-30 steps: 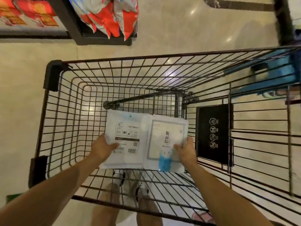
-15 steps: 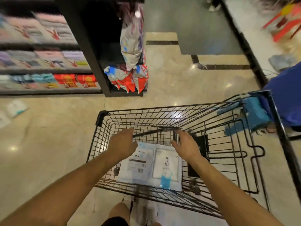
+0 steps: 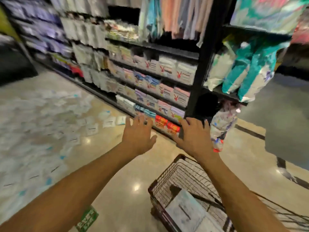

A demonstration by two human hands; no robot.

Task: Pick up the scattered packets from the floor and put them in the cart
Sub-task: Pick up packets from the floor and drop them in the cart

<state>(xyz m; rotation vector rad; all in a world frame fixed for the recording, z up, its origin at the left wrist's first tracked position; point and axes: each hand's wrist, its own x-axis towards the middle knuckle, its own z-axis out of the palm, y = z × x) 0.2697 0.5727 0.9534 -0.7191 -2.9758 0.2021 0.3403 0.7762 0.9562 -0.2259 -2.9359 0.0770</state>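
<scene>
Since half a second ago both hands had lifted clear of the cart, and the view had swung up and left from the basket to the aisle. Loose packets (image 3: 91, 129) lay scattered over the floor (image 3: 117, 164) at left, many and blurred, well apart from the cart. The left hand (image 3: 138, 136) hovered with fingers spread, holding nothing. The right hand (image 3: 194, 138) was near it, also spread and empty, in front of the shelves (image 3: 150, 72). The cart (image 3: 150, 190) sat lower right, under the right forearm. Inside it, a delivered packet (image 3: 184, 213) lay flat on the wire bottom, with a second one only partly visible beside it. The drop looked finished. Most of the task seemed left, with the next batch on the floor.
</scene>
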